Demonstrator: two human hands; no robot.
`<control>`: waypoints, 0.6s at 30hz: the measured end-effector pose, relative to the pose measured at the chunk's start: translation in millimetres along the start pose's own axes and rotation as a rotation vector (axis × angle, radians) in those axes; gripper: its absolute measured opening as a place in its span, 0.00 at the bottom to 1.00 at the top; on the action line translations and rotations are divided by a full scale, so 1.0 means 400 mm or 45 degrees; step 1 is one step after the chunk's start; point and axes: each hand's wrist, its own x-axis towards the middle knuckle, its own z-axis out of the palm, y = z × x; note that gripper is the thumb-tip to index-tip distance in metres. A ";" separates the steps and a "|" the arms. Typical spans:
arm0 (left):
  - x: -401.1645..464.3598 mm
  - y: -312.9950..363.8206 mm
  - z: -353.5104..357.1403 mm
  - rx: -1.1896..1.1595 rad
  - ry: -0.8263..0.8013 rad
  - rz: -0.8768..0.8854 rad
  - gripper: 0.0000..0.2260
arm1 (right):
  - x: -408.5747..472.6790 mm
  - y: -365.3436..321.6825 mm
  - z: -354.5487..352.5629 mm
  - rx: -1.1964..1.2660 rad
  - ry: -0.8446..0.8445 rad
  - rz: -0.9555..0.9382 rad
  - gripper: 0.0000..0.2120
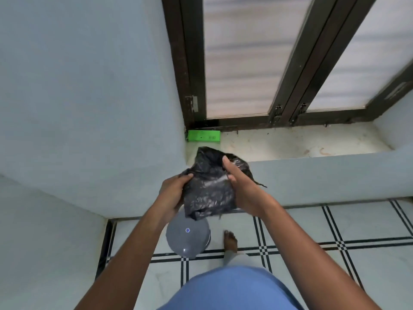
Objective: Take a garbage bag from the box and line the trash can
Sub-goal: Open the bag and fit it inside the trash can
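A crumpled black garbage bag (209, 189) is held between both hands at chest height, still mostly folded. My left hand (173, 192) grips its left edge. My right hand (240, 186) holds its right side, fingers over the top. Directly below on the floor stands a round grey trash can (190, 237) with its lid closed. A green box (203, 135) lies on the window ledge, in the corner against the wall.
A low wall with a stained ledge (290, 142) runs under a dark-framed window (279, 63). A pale wall (89, 97) closes the left side. My bare foot (230, 240) stands on the tiled floor (335, 253) just right of the can.
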 end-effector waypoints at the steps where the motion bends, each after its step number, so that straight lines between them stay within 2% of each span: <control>1: -0.027 -0.007 -0.027 -0.019 0.067 0.022 0.11 | -0.029 0.033 0.033 -0.032 -0.046 0.024 0.36; 4: -0.122 -0.048 -0.102 -0.027 0.156 0.053 0.10 | -0.083 0.140 0.149 -0.122 -0.038 -0.001 0.20; 6: -0.154 -0.091 -0.151 0.042 0.213 0.049 0.11 | -0.100 0.210 0.211 -0.026 0.123 -0.061 0.12; 9: -0.230 -0.155 -0.194 0.225 0.446 0.068 0.31 | -0.127 0.273 0.268 0.035 0.363 -0.186 0.09; 10: -0.266 -0.168 -0.197 0.350 0.522 0.203 0.34 | -0.135 0.283 0.280 -0.002 0.424 -0.214 0.10; 11: -0.304 -0.181 -0.204 0.480 0.509 0.379 0.32 | -0.149 0.295 0.297 -0.046 0.467 -0.241 0.11; 12: -0.338 -0.185 -0.209 0.576 0.370 0.501 0.28 | -0.161 0.302 0.313 -0.087 0.499 -0.267 0.10; 14: -0.385 -0.184 -0.216 0.703 -0.020 0.487 0.18 | -0.180 0.312 0.338 -0.109 0.500 -0.320 0.09; 15: -0.391 -0.183 -0.225 0.712 -0.122 0.441 0.13 | -0.187 0.312 0.346 -0.075 0.496 -0.347 0.09; 16: -0.396 -0.184 -0.236 0.659 -0.114 0.408 0.09 | -0.195 0.309 0.355 -0.041 0.506 -0.366 0.09; 18: -0.392 -0.187 -0.257 0.405 0.085 0.309 0.08 | -0.195 0.302 0.355 -0.042 0.576 -0.355 0.13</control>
